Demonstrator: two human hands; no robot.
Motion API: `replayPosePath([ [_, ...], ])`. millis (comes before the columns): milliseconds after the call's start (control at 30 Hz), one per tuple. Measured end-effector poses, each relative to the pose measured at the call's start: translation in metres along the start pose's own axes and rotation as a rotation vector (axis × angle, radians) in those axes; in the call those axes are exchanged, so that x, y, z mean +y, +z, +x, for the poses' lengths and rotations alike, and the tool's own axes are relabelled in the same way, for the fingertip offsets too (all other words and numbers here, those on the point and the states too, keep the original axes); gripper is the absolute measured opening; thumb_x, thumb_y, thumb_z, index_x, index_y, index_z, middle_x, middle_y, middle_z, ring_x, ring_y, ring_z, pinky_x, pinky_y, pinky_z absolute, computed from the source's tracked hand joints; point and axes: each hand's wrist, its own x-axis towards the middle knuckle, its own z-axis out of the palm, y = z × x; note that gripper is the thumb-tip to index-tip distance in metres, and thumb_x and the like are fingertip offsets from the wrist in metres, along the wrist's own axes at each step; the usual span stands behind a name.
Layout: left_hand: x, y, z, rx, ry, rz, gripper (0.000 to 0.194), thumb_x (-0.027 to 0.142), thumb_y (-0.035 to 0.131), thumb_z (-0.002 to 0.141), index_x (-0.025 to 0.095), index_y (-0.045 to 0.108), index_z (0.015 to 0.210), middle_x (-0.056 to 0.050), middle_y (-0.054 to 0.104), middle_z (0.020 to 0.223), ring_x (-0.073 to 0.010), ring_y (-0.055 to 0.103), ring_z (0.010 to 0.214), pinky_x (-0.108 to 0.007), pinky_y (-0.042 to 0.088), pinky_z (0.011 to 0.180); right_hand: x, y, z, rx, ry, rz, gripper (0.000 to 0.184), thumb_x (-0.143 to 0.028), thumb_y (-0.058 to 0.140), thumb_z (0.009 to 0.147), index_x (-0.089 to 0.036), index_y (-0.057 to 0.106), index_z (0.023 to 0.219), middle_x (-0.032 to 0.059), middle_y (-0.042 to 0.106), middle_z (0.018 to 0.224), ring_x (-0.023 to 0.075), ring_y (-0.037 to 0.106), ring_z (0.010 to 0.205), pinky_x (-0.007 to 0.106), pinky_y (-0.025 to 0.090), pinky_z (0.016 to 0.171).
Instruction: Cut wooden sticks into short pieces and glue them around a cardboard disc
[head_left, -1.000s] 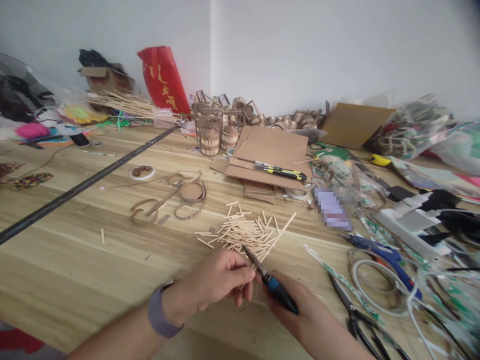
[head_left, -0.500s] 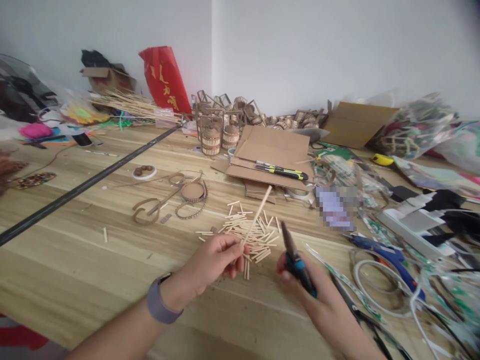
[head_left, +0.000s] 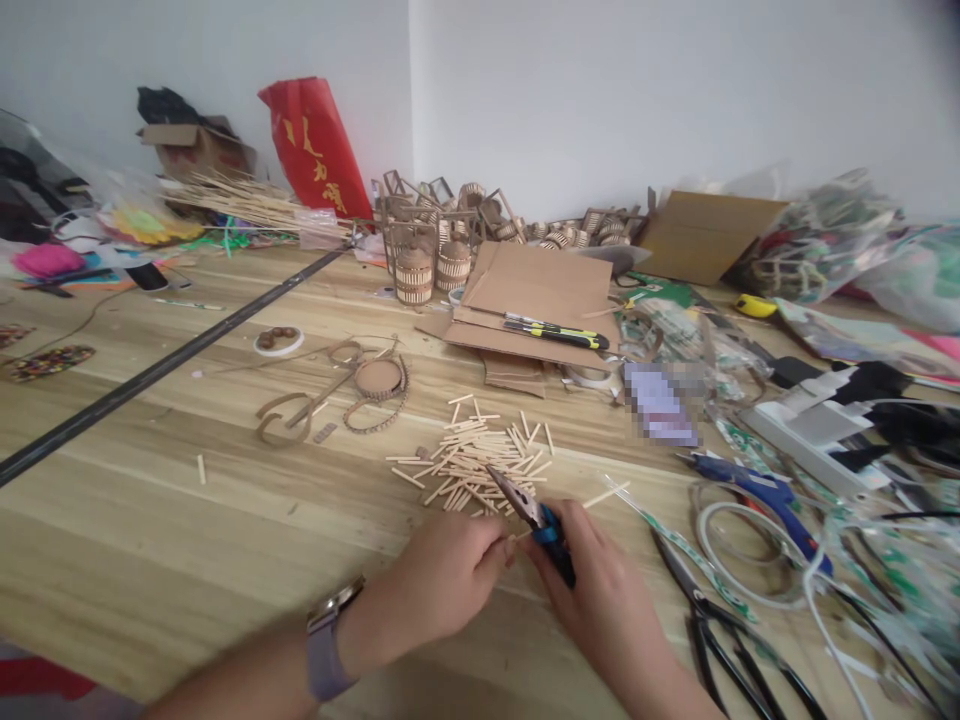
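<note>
Left hand (head_left: 439,575) fingertips pinched shut on thin stick (head_left: 523,537), right hand (head_left: 604,595) fingers wrapped round pliers (head_left: 541,522), just brought in to the stick, tabletop's (head_left: 225,560) near-edge side of short-stick pile (head_left: 480,455)

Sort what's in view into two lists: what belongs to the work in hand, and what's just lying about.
Likely in the work:
tool with blue-and-black handles, in the right hand
thin stick at the left hand
pile of short sticks

Apparently lying about:
blue glue gun
black scissors
red bag
</note>
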Motion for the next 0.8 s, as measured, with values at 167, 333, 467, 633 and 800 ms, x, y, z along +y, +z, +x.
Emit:
replayPosePath([
  [167,0.005,0.006,-0.006,0.097,0.026,0.201,0.026,0.023,0.041,0.091,0.02,0.064,0.08,-0.011,0.067,0.075,-0.0238,0.061,0.067,-0.031,0.036,0.061,-0.004,0.001,-0.002,-0.01,-0.02,-0.158,0.015,-0.028,0.049,0.09,-0.02,0.05,0.102,0.0066,0.068,0.083,0.0244,0.065,0.07,0.033,0.043,0.062],
  [333,0.015,0.006,-0.009,0.037,-0.063,0.389,0.033,0.025,0.035,0.095,0.018,0.066,0.087,-0.014,0.069,0.077,-0.0278,0.065,0.07,-0.033,0.04,0.06,-0.008,0.002,-0.002,0.006,-0.007,-0.177,0.014,-0.028,0.048,0.091,-0.021,0.05,0.103,0.0062,0.069,0.085,0.0251,0.066,0.074,0.035,0.038,0.067],
  [467,0.023,0.006,-0.009,0.01,-0.099,0.52,0.032,0.017,0.034,0.094,0.019,0.065,0.089,-0.01,0.071,0.078,-0.0266,0.068,0.071,-0.032,0.045,0.059,-0.009,0.003,0.0,0.028,0.004,-0.17,0.011,-0.025,0.047,0.091,-0.022,0.05,0.1,0.004,0.07,0.084,0.024,0.066,0.073,0.035,0.035,0.07],
  [633,0.025,0.007,-0.008,0.022,-0.096,0.572,0.032,0.015,0.034,0.094,0.019,0.065,0.098,-0.009,0.07,0.078,-0.0259,0.067,0.07,-0.034,0.048,0.062,-0.01,0.001,0.0,0.02,0.033,-0.163,0.014,-0.022,0.054,0.086,-0.022,0.05,0.1,0.0031,0.07,0.084,0.0245,0.066,0.073,0.036,0.034,0.072],
  [800,0.025,0.009,-0.008,0.048,-0.112,0.555,0.03,0.014,0.036,0.092,0.017,0.066,0.094,-0.012,0.07,0.078,-0.0285,0.067,0.068,-0.035,0.046,0.059,-0.01,0.003,0.0,0.003,0.06,-0.141,0.019,-0.02,0.058,0.083,-0.022,0.051,0.099,0.0035,0.07,0.085,0.0256,0.066,0.075,0.039,0.036,0.075],
])
